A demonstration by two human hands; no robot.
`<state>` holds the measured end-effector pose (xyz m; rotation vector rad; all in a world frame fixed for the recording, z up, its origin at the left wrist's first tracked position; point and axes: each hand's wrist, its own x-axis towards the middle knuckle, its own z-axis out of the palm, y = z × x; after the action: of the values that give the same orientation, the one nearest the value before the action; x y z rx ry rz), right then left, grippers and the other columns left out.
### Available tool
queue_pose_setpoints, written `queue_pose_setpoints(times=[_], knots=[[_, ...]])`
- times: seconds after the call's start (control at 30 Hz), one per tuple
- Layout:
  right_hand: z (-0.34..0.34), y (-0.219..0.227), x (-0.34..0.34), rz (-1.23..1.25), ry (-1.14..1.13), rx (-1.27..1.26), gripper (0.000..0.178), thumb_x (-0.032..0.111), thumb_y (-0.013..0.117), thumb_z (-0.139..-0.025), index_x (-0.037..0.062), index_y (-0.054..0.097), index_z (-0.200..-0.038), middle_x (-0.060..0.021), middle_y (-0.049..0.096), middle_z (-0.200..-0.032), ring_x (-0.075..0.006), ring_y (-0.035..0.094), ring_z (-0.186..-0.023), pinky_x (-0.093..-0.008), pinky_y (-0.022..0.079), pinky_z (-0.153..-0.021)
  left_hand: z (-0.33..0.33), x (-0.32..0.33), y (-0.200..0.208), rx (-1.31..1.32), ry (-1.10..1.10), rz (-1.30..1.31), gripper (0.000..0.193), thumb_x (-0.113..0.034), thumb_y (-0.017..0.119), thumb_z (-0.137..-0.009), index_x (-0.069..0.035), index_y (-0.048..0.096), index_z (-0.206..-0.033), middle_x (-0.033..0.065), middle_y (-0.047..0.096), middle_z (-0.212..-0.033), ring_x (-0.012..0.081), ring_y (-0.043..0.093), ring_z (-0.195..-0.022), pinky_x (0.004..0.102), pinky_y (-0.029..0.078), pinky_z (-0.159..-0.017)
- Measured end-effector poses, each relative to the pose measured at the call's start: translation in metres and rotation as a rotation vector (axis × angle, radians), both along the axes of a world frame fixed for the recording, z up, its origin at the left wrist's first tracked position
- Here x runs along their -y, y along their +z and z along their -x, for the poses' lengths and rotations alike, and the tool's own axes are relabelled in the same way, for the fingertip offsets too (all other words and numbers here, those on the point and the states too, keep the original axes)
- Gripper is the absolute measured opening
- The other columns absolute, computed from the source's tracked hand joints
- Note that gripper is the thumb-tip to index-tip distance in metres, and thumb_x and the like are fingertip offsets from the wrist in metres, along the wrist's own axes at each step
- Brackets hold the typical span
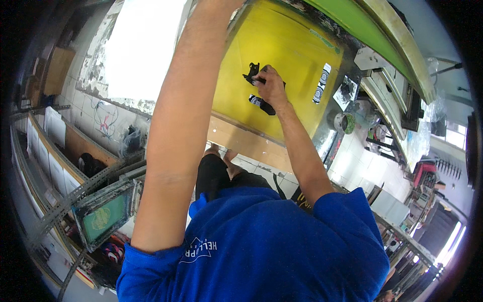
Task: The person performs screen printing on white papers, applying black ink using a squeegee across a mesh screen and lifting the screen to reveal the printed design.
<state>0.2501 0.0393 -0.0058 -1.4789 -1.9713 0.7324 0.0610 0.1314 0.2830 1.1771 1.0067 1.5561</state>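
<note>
My right hand (272, 86) is over a yellow screen-printing screen (251, 45), its fingers closed around a crumpled black piece (251, 72) that looks like a rag. I cannot make out its exact kind. Just below the hand, a dark patch with a black-and-white pattern (256, 100) shows on the yellow surface. A second black-and-white pattern (322, 83) sits toward the screen's right side. My left forearm (183, 110) stretches up past the screen's left edge, and its hand is beyond the top of the view.
A bright white sheet (143, 45) lies at the left. A small framed screen with a green panel (105, 220) leans at lower left. Right of the yellow screen are a dark-smeared paper (346, 92) and a round tub (345, 123). A green-faced frame (367, 25) rises at upper right.
</note>
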Motion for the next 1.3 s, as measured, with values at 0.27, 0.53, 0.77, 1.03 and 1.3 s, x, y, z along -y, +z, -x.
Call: queue_pose_setpoints(times=[0.27, 0.53, 0.77, 1.03, 1.3], knots=[[-0.072, -0.004, 0.008, -0.066, -0.185, 0.129, 0.019, -0.002, 0.073, -0.07, 0.0026, 0.069, -0.089, -0.0169, 0.062, -0.095, -0.0374, 0.059, -0.097, -0.0429, 0.048, -0.086, 0.001, -0.014, -0.013, 0.085, 0.017, -0.068, 0.041, -0.032, 0.081, -0.082, 0.0, 0.073, -0.107, 0.0053, 0.071, -0.096, 0.0139, 0.06, -0.089, 0.0282, 0.044, -0.083], [-0.009, -0.023, -0.033, -0.239, 0.08, 0.005, 0.019, 0.002, 0.073, -0.071, 0.0099, 0.07, -0.087, -0.0148, 0.061, -0.088, -0.0366, 0.057, -0.092, -0.0469, 0.047, -0.079, 0.002, -0.007, -0.009, 0.062, 0.012, -0.065, 0.043, -0.031, 0.081, -0.083, 0.0, 0.073, -0.111, 0.0062, 0.072, -0.1, 0.0139, 0.062, -0.093, 0.0295, 0.046, -0.085], [0.002, -0.04, -0.03, -0.243, 0.033, 0.146, 0.012, 0.005, 0.061, -0.077, 0.0064, 0.063, -0.089, -0.0186, 0.06, -0.097, -0.0403, 0.056, -0.095, -0.0505, 0.045, -0.082, -0.005, -0.011, -0.018, 0.13, -0.056, -0.076, 0.042, -0.027, 0.08, -0.084, 0.002, 0.071, -0.112, 0.0073, 0.072, -0.102, 0.0133, 0.063, -0.093, 0.0276, 0.047, -0.084], [0.014, -0.021, -0.068, -0.295, -0.086, 0.335, 0.017, 0.014, 0.062, -0.085, 0.006, 0.056, -0.099, -0.0176, 0.056, -0.106, -0.0384, 0.054, -0.101, -0.0502, 0.043, -0.085, -0.006, -0.015, -0.009, 0.028, 0.007, -0.009, 0.042, -0.028, 0.079, -0.085, 0.003, 0.071, -0.113, 0.0074, 0.072, -0.101, 0.0138, 0.063, -0.092, 0.0274, 0.048, -0.084], [-0.099, -0.028, -0.024, -0.208, -0.256, 0.419, 0.028, 0.01, 0.064, -0.082, 0.0063, 0.059, -0.109, -0.0164, 0.056, -0.109, -0.0371, 0.052, -0.107, -0.0519, 0.041, -0.089, -0.002, -0.018, -0.015, 0.081, -0.013, -0.039, 0.044, -0.03, 0.079, -0.085, 0.003, 0.07, -0.112, 0.0062, 0.071, -0.099, 0.0112, 0.062, -0.087, 0.0262, 0.047, -0.08]])
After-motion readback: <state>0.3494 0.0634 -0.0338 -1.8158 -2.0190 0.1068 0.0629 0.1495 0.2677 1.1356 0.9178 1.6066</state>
